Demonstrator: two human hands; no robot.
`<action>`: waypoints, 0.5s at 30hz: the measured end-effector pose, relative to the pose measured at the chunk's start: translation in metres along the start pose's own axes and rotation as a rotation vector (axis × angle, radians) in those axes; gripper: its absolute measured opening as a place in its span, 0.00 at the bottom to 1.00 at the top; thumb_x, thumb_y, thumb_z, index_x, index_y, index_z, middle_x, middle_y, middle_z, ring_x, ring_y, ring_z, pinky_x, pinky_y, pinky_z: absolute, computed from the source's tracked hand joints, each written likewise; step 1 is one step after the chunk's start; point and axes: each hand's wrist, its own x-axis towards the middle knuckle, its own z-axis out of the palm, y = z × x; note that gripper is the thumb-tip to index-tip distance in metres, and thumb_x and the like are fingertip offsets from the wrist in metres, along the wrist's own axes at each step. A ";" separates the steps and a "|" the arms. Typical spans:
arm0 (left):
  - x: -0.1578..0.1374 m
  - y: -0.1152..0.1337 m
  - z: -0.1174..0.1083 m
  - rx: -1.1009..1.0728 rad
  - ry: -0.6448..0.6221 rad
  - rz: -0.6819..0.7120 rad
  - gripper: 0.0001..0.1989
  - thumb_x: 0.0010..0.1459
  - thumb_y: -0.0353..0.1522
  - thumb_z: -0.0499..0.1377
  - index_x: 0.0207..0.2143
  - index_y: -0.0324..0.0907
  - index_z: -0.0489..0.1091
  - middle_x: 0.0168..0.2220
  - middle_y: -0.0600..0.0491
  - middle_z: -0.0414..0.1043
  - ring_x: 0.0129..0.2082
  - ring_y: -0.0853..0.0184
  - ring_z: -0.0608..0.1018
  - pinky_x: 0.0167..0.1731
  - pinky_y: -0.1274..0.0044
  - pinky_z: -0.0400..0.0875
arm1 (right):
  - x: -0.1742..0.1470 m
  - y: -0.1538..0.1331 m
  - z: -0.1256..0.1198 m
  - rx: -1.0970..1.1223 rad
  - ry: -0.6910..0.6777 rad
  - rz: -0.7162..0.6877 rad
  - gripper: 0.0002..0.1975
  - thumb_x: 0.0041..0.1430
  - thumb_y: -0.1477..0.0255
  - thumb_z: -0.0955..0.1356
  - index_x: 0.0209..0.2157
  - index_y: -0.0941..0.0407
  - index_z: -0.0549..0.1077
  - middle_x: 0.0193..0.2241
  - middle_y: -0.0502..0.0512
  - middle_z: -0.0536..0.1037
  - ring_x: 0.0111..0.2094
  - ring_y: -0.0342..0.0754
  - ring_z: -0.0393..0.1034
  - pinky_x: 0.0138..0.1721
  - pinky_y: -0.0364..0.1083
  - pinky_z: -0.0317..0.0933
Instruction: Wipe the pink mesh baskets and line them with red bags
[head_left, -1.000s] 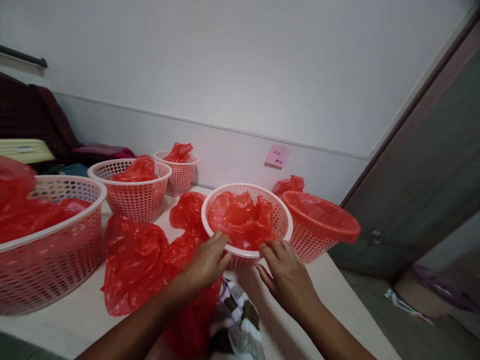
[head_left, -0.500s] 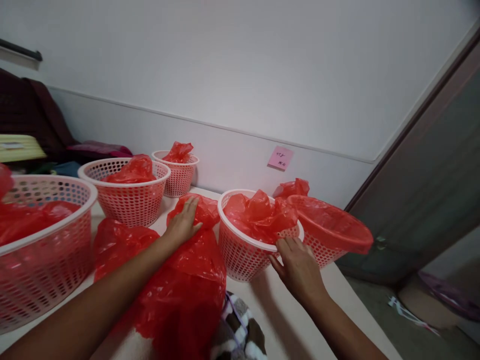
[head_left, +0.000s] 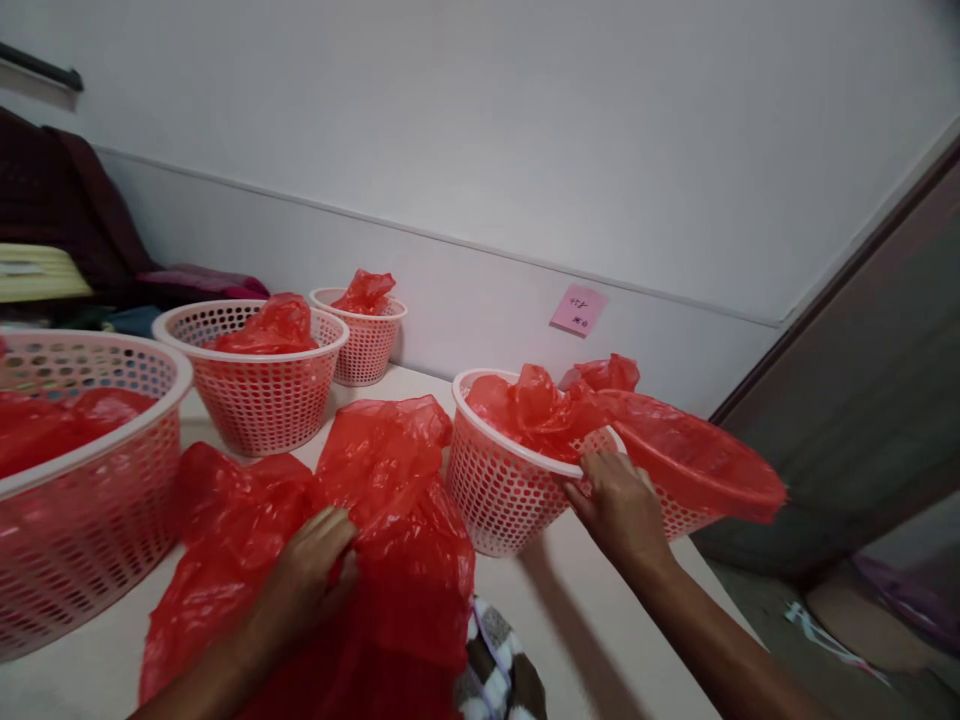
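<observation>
My right hand (head_left: 621,505) has its fingers curled over the near right rim of a pink perforated plastic basket (head_left: 499,490). A crumpled red plastic bag (head_left: 536,405) sits inside that basket. In front of me lies a big loose red plastic bag (head_left: 401,530), wrinkled and spread over the table's near part. My left hand (head_left: 311,565) is on this bag, with fingers bent and closed into its film; the fingertips are partly hidden. A grey, white and brown patterned cloth (head_left: 495,670) shows under the bag's right edge.
Several more pink baskets with red bags stand left, among them a large near one (head_left: 97,500), a middle one (head_left: 259,390) and a far one (head_left: 364,350). A red-covered basket (head_left: 697,465) tilts right. A pink note (head_left: 579,310) is on the wall. The white table (head_left: 607,610) ends at right.
My left hand has moved back toward me, down from the big bag's top, and its fingers have curled. The bag's upper part has spread. My right hand stays at the basket rim.
</observation>
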 end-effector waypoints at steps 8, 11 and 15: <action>-0.051 -0.009 0.013 -0.107 0.022 -0.122 0.08 0.60 0.28 0.51 0.40 0.45 0.67 0.40 0.48 0.71 0.41 0.60 0.73 0.43 0.66 0.69 | 0.029 -0.022 -0.006 -0.015 -0.062 0.046 0.08 0.59 0.68 0.71 0.32 0.55 0.69 0.34 0.57 0.77 0.41 0.57 0.70 0.37 0.50 0.56; -0.064 -0.016 0.041 -0.103 -0.014 -0.238 0.05 0.59 0.29 0.52 0.31 0.45 0.65 0.32 0.51 0.71 0.32 0.62 0.72 0.34 0.69 0.70 | 0.045 -0.022 -0.005 0.005 -0.074 0.092 0.07 0.60 0.68 0.70 0.31 0.55 0.69 0.34 0.57 0.77 0.40 0.55 0.70 0.35 0.49 0.55; -0.070 -0.018 0.051 -0.148 -0.025 -0.320 0.09 0.62 0.33 0.50 0.28 0.45 0.63 0.30 0.52 0.70 0.31 0.63 0.73 0.33 0.70 0.71 | 0.078 -0.019 0.005 0.035 -0.045 0.202 0.07 0.60 0.67 0.69 0.31 0.56 0.70 0.34 0.58 0.77 0.39 0.54 0.70 0.34 0.48 0.54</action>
